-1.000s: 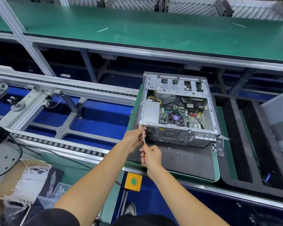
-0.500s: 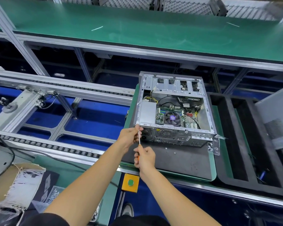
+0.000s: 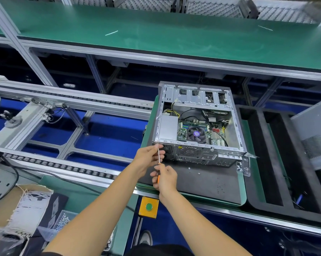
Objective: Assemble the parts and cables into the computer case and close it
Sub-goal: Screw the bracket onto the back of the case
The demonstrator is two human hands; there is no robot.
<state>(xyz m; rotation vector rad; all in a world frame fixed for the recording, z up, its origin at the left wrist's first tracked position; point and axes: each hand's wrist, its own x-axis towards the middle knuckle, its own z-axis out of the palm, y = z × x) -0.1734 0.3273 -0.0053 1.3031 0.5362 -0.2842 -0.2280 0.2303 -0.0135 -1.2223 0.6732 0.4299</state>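
An open computer case (image 3: 198,122) lies on its side on a dark foam pad (image 3: 207,180), showing the motherboard, fan and power supply. A screwdriver (image 3: 158,159) with an orange handle points up at the case's near left corner. My right hand (image 3: 165,179) grips the orange handle from below. My left hand (image 3: 149,157) pinches the metal shaft near the tip, against the rear panel. The grey side panel (image 3: 313,133) leans at the far right, off the case.
The pad sits on a green pallet (image 3: 243,189) on the conveyor. A black foam tray (image 3: 274,163) lies to the right. Loose screws dot the pad; a small clear screw bag (image 3: 243,167) lies beside the case. A yellow box with a green button (image 3: 148,206) sits below the rail.
The view has drifted slightly. Both hands stay on the screwdriver at the same corner of the case, with only a small shift.
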